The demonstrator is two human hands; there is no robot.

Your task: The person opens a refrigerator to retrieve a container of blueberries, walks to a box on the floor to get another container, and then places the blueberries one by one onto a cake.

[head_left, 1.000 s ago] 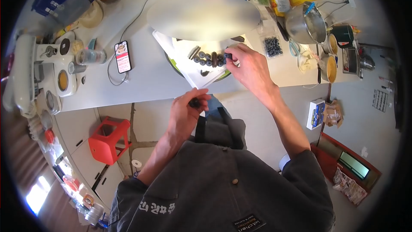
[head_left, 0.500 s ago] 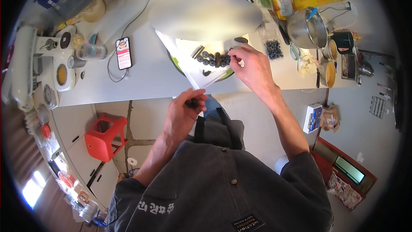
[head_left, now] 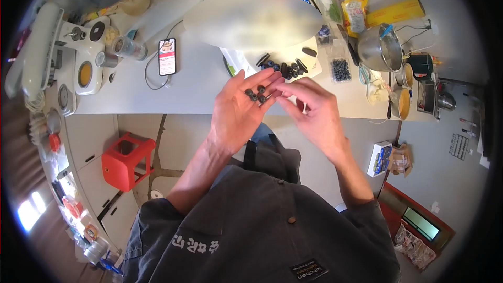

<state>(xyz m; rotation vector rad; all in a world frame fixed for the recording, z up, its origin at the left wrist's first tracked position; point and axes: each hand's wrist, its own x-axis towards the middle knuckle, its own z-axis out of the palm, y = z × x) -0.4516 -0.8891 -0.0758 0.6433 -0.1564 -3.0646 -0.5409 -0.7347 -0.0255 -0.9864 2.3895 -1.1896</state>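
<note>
My left hand (head_left: 238, 112) is held palm up over the counter's front edge, with three blueberries (head_left: 257, 94) lying on its fingers. My right hand (head_left: 309, 112) is beside it, thumb and forefinger pinched at a berry on the left fingertips. Beyond the hands a row of blueberries and dark pieces (head_left: 285, 68) lies on white paper (head_left: 238, 57) on the counter.
A clear tub of blueberries (head_left: 340, 69) stands right of the paper. A phone (head_left: 167, 56) on a cable lies at the left, a white machine (head_left: 84, 57) farther left, a steel pot (head_left: 378, 47) at the right. A red stool (head_left: 127, 161) stands on the floor below.
My left hand has risen from below the counter edge and opened palm up with berries on it. My right hand has left the row on the paper and come to the left fingertips.
</note>
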